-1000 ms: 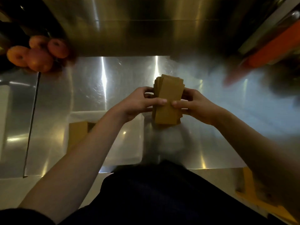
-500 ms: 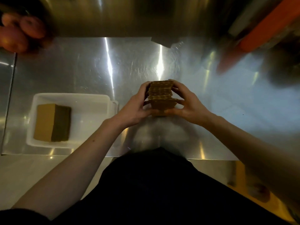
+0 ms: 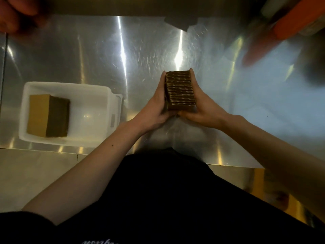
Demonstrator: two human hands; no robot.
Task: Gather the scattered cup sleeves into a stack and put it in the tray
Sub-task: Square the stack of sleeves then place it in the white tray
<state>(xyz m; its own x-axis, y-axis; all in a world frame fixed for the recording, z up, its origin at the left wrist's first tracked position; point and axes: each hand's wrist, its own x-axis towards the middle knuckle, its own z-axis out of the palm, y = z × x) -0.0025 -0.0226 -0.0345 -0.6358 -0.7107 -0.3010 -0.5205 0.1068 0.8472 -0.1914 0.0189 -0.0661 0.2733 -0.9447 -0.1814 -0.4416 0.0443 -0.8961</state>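
Clamping sleeve stack [image 3: 180, 88] between left hand [image 3: 154, 110], right hand [image 3: 204, 110]; underside hidden

Bare steel counter [image 3: 140, 55] open between sleeve stack [image 3: 180, 88] and white tray [image 3: 66, 84] to its left. Right half of tray floor free, left half filled by brown block [image 3: 47, 116]. Blurred orange object [image 3: 290, 20] at far right, reddish blur [image 3: 15, 13] in far left corner.

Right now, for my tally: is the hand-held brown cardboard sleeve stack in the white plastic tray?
Out: left hand and right hand hold the stack right of the tray.
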